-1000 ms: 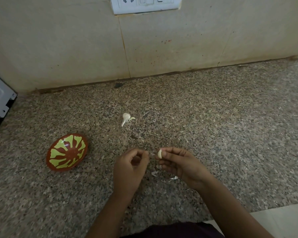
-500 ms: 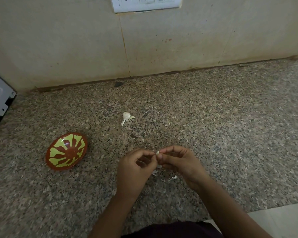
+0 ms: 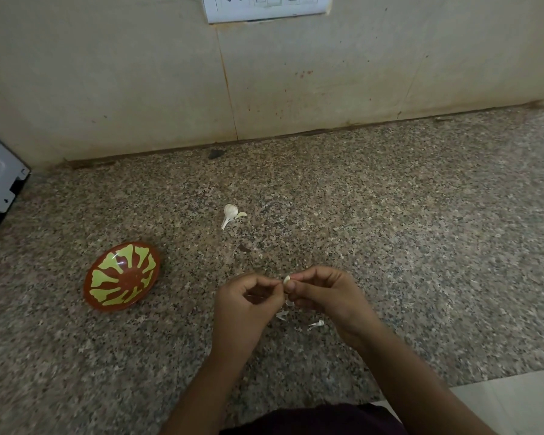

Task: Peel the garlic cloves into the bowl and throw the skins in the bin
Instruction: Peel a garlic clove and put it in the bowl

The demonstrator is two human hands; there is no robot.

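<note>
A small pale garlic clove [image 3: 286,280] is pinched at the fingertips of the right hand [image 3: 327,293], with the left hand [image 3: 247,304] fingertips meeting it, above the speckled tabletop [image 3: 390,230]. Thin white skins [image 3: 316,324] lie scattered on the tabletop just below the hands. Farther back lies a white garlic piece [image 3: 230,212] with a stalk, a curled sliver touching its right side. The bowl [image 3: 121,275], red-brown with yellow-green petal shapes, sits tilted to the left, well apart from the hands.

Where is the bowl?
In the head view, the bowl sits on the counter, left of the left hand, apart from it.
</note>
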